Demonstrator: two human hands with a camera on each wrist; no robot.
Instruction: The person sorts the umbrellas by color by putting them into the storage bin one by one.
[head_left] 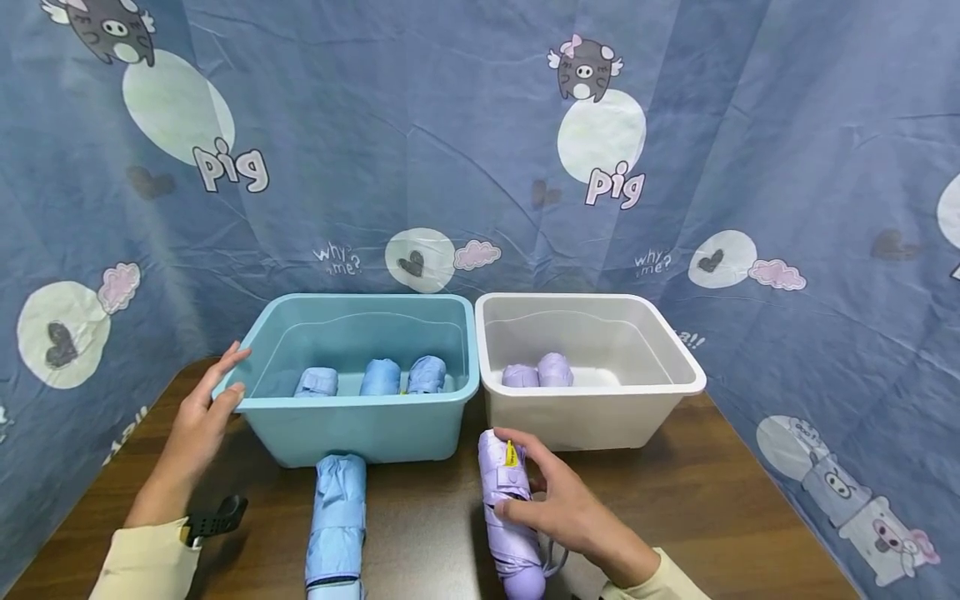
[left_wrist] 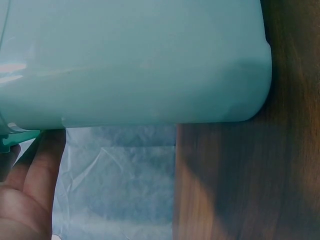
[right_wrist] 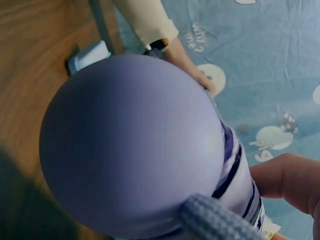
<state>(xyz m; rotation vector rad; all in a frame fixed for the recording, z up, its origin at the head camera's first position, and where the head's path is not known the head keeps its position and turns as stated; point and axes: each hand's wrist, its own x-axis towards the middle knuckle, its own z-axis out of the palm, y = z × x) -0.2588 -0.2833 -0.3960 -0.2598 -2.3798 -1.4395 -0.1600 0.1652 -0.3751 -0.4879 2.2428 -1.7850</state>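
Note:
In the head view my right hand (head_left: pixel 555 500) grips a folded purple umbrella (head_left: pixel 501 492) with a yellow tag, thumb on its near side and fingers at its far end. The umbrella's round handle end (right_wrist: pixel 135 145) and grey wrist cord (right_wrist: pixel 217 220) fill much of the right wrist view. My left hand (head_left: pixel 198 421) holds the front left corner of the blue bin (head_left: pixel 352 429) at its rim. Inside that bin lie blue folded umbrellas, one of them (head_left: pixel 380 377) near the middle. Two purple umbrellas, one here (head_left: pixel 555 370), sit in the white bin (head_left: pixel 585 421).
Another blue folded umbrella (head_left: pixel 336 525) lies on the wooden table (head_left: pixel 420 533) in front of the blue bin, between my hands. The two bins stand side by side, rims close together. A patterned blue cloth (head_left: pixel 450 150) hangs behind them.

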